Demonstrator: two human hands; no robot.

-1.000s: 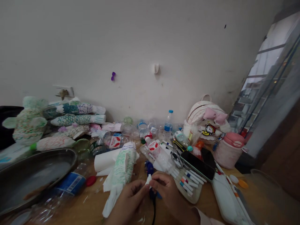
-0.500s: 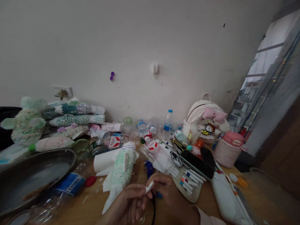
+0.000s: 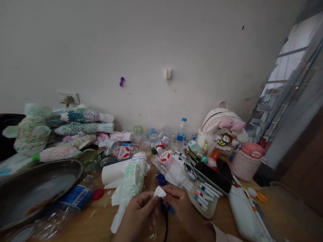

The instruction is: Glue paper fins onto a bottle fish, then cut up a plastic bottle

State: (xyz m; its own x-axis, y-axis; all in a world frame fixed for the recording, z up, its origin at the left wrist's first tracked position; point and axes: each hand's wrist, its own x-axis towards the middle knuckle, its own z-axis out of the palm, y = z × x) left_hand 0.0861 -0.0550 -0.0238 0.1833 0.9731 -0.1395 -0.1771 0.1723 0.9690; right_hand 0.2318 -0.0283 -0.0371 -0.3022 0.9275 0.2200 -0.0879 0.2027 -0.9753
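A wooden counter [image 3: 101, 218] is seen set against a pale wall, crowded from edge to edge. Toward its left edge a large dark metal tray [image 3: 37, 188] is placed, with a blue-labelled plastic bottle [image 3: 75, 196] lying on its side against it. Along the back edge decorated paper-wrapped bottles [image 3: 83, 128] are stacked, and near the back right corner a pink-bowed backpack [image 3: 223, 129] is propped beside a pink flask [image 3: 246, 161]. An open case of marker pens [image 3: 204, 196] is laid right of centre, with a dark phone [image 3: 213, 176] on top.

At the front edge, a small white scrap of paper [image 3: 159, 192] is pinched between the left hand [image 3: 138, 215] and the right hand [image 3: 181, 208]; the fingers [image 3: 148, 201] of both are closed on it. Half a second earlier the scrap was seen as a thin rolled stick; it is now shown wider and flatter, so it appears to have been opened out or reshaped between the fingertips. Just beneath it a blue tool [image 3: 161, 181] with a black cord is lying on the counter, untouched.
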